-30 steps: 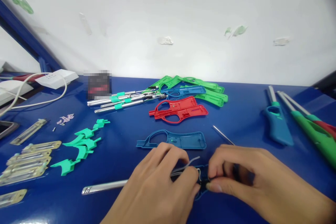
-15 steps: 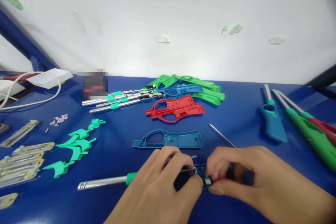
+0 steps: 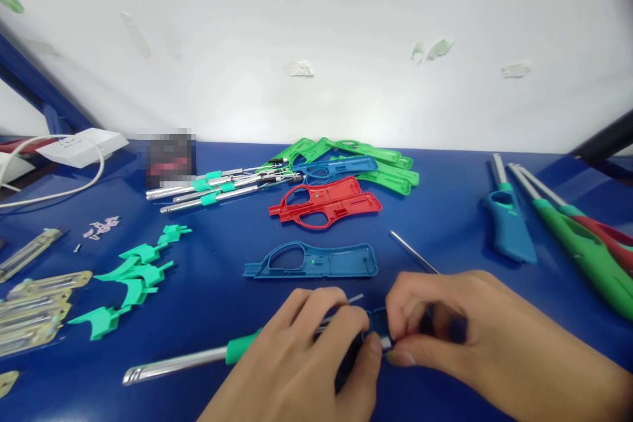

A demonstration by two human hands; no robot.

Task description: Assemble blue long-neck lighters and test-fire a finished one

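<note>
My left hand point(image 3: 306, 349) curls over a partly assembled gas lighter. To the left sticks out its silver tube point(image 3: 178, 366) with a green collar point(image 3: 242, 345). Between my hands shows a bit of its blue half shell point(image 3: 378, 322), beside a small white piece point(image 3: 384, 343). At the shell's right end, my right hand point(image 3: 445, 330) is closed with thumb and fingers pinched. My fingers hide most of the inside. A matching blue half shell point(image 3: 341, 262) lies just beyond, open side up. Farther right is a thin metal rod point(image 3: 413, 250), partly behind my right hand.
Red half shells point(image 3: 326, 203), green shells point(image 3: 390, 178) and wired tubes point(image 3: 222, 190) lie behind. Green triggers point(image 3: 101, 322), clear gas tanks point(image 3: 37, 310) and small pink parts point(image 3: 103, 227) are at left. Finished blue point(image 3: 509, 227) and green lighters point(image 3: 578, 250) lie right.
The lighter's tube end has swung left and toward me, showing more of the green collar. My left hand has tilted with it. My right hand keeps its pinch; the view has shifted slightly.
</note>
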